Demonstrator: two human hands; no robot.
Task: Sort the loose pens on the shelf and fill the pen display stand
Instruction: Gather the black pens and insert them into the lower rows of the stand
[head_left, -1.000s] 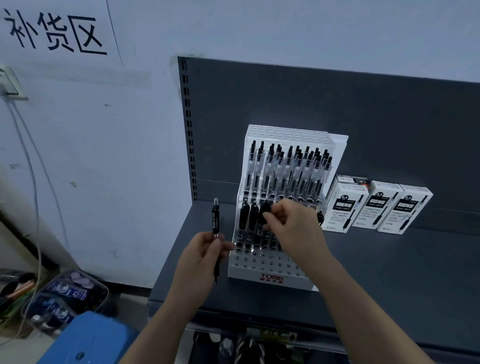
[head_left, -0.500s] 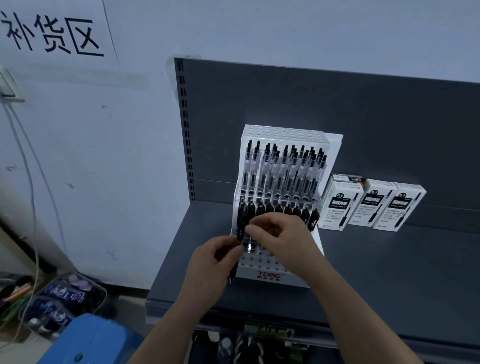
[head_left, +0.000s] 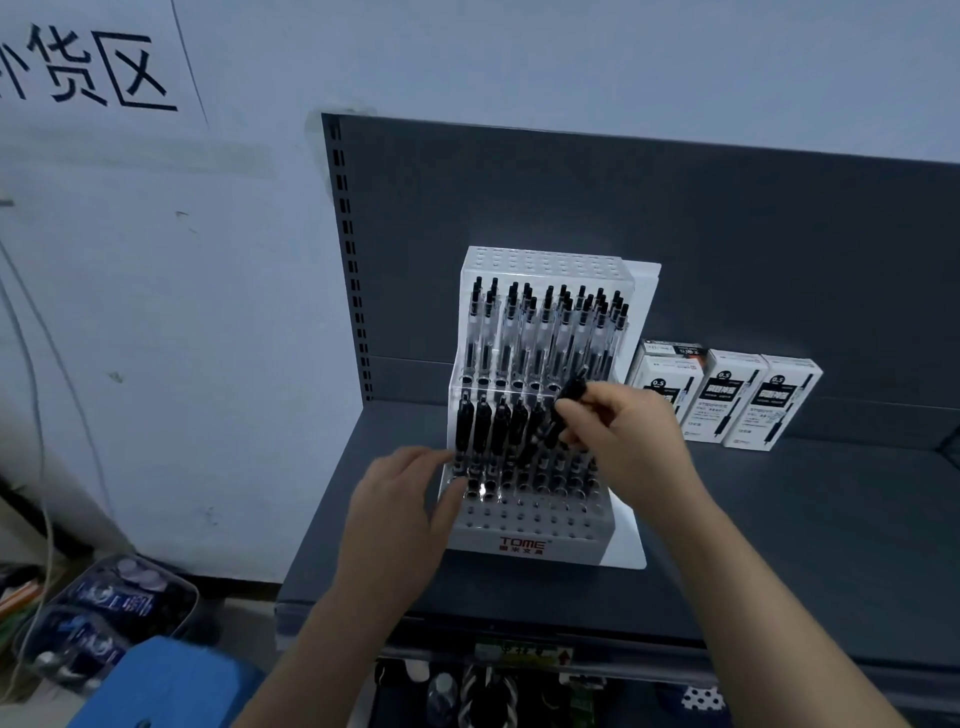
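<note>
Below the front edge of the shelf, the stored items are appearing blurred and cannot be identified. The left hand is resting with straight fingers against the left side of the pen display stand, holding nothing. The right hand is pinching a tilted black pen over the stand's middle tier; the pen's lower end is blending into the racked pens. Three pen boxes are standing behind on the right.

Black pens, white stand
</note>
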